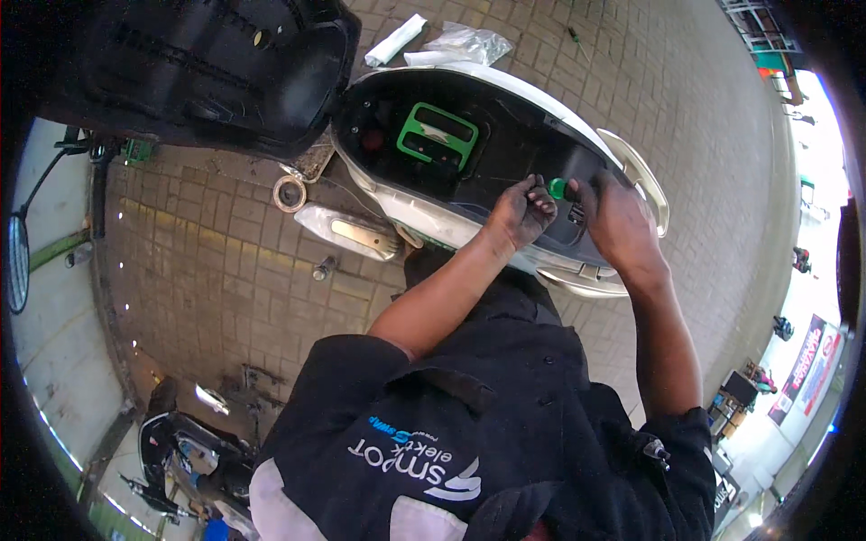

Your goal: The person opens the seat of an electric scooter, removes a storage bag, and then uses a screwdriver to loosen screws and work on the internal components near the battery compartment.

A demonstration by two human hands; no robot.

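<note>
Over the open storage compartment of a white scooter, my two hands come close together. Between them shows a small rounded green piece; its exact kind is not clear. The thumb and fingers of my right hand close on it from the right. Curled fingers of my left hand sit just left of the piece, and whatever they hold is hidden. Inside the black compartment lies a green frame-shaped bracket. The raised black seat stands open to the left.
On the brick paving lie a clear plastic bag, a white roll and a thin screwdriver-like tool. A tape roll, a long white cover and a small metal cylinder are left of the scooter. Another motorbike stands lower left.
</note>
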